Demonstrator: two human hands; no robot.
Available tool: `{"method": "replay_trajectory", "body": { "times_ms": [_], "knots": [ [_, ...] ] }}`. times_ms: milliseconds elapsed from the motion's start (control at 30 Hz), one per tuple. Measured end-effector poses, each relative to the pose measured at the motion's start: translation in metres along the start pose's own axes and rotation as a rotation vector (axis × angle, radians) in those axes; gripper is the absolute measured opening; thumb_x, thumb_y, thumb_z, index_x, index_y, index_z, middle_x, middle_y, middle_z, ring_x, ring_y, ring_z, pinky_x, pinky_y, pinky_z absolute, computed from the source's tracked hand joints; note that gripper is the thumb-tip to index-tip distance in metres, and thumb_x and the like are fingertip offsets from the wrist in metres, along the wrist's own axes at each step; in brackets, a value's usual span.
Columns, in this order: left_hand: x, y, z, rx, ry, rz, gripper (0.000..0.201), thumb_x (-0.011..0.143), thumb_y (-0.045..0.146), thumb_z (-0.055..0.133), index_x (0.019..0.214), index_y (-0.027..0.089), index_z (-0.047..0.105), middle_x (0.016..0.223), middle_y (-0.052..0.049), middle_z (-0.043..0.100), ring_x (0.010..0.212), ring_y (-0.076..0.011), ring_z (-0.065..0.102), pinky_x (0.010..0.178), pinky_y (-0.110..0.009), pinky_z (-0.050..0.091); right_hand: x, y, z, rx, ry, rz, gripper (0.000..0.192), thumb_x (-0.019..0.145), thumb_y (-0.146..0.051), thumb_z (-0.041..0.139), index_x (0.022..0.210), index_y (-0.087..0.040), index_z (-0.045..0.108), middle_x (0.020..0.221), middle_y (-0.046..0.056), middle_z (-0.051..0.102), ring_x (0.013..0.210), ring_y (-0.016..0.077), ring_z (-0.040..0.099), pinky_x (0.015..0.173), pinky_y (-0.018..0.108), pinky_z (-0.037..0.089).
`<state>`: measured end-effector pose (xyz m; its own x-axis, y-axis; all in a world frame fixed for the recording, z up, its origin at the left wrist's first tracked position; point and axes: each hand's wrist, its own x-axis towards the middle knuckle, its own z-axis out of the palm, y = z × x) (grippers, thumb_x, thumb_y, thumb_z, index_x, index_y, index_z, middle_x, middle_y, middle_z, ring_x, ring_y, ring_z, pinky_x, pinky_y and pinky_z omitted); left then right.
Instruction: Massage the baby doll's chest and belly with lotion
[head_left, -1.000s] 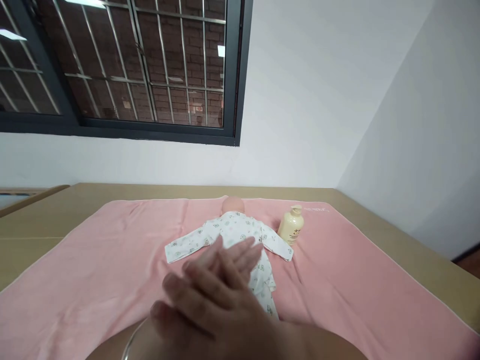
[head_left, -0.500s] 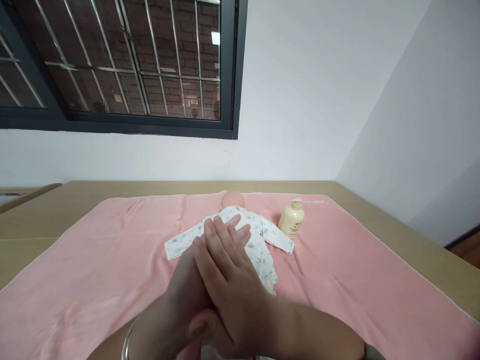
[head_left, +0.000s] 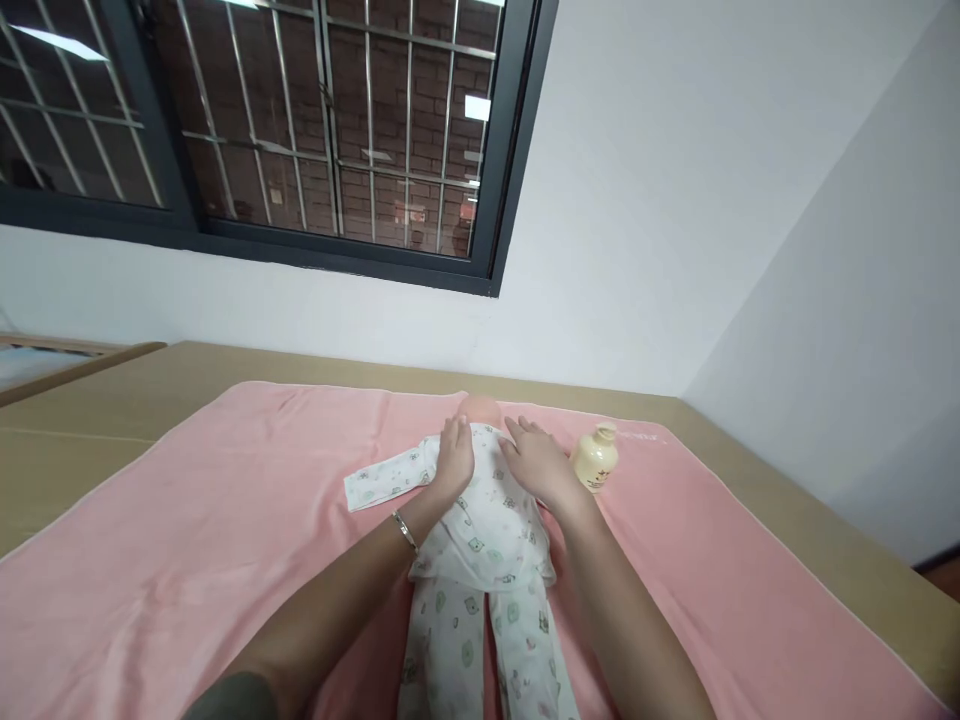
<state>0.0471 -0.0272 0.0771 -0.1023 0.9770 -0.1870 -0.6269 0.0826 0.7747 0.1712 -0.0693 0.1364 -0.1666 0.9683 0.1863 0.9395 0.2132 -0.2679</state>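
A baby doll in a white printed cotton suit point(head_left: 480, 540) lies mid-towel, fully dressed. The left hand point(head_left: 455, 458) and right hand point(head_left: 538, 465) rest flat and open on its shoulders, gripping nothing. The pink terry towel point(head_left: 187, 540) covers the tan table point(head_left: 67, 440). A cream pump bottle point(head_left: 596, 458) stands just beside the right hand, near the far right corner.

We look from our head forward and down, close over the pink towel point(head_left: 187, 560), facing the barred window point(head_left: 300, 130) and the white wall corner.
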Motion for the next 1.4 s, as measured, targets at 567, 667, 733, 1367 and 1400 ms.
{"method": "replay_trajectory", "body": {
  "times_ms": [567,667,733,1367,1400],
  "knots": [
    [0.018,-0.044,-0.026,0.39,0.201,0.529,0.044,0.099,0.051,0.03,0.121,0.022,0.055,0.134,-0.011,0.059,0.13,-0.0217,0.051,0.113,-0.038,0.036,0.005,0.007,0.091,-0.076,0.073,-0.163,0.06,0.096,-0.031,0.038,0.147,0.002,0.036,0.153,0.024,0.033,0.146,0.0321,0.024,0.119,0.046,0.018],
    [0.017,-0.044,-0.027,0.374,0.185,0.54,0.044,0.1,0.051,0.03,0.123,0.022,0.054,0.135,-0.011,0.059,0.129,-0.0213,0.051,0.112,-0.038,0.037,0.009,0.01,0.084,-0.03,-0.023,-0.439,0.053,0.097,-0.026,0.036,0.149,-0.02,0.039,0.157,0.009,0.034,0.148,0.0253,0.021,0.12,0.046,0.012],
    [0.018,-0.044,-0.027,0.381,0.184,0.538,0.044,0.1,0.05,0.029,0.123,0.022,0.054,0.135,-0.011,0.058,0.129,-0.0213,0.051,0.112,-0.038,0.036,0.016,0.017,0.079,0.007,-0.035,-0.43,0.049,0.1,-0.032,0.032,0.148,-0.025,0.041,0.156,0.005,0.035,0.147,0.0231,0.023,0.12,0.046,0.014],
    [0.02,-0.041,-0.028,0.354,0.206,0.518,0.038,0.099,0.046,0.033,0.113,0.022,0.058,0.127,-0.01,0.063,0.123,-0.0215,0.056,0.11,-0.039,0.038,0.016,0.02,0.08,-0.009,0.057,-0.071,0.062,0.098,-0.039,0.037,0.146,0.0,0.038,0.151,0.025,0.036,0.144,0.0304,0.029,0.117,0.046,0.021],
    [0.02,-0.042,-0.028,0.349,0.202,0.526,0.037,0.099,0.046,0.033,0.113,0.022,0.058,0.127,-0.01,0.063,0.123,-0.0213,0.056,0.11,-0.039,0.038,0.014,0.017,0.08,-0.025,0.038,-0.151,0.059,0.097,-0.036,0.038,0.146,-0.003,0.04,0.152,0.024,0.036,0.145,0.0297,0.028,0.118,0.046,0.019]
  ]
}}
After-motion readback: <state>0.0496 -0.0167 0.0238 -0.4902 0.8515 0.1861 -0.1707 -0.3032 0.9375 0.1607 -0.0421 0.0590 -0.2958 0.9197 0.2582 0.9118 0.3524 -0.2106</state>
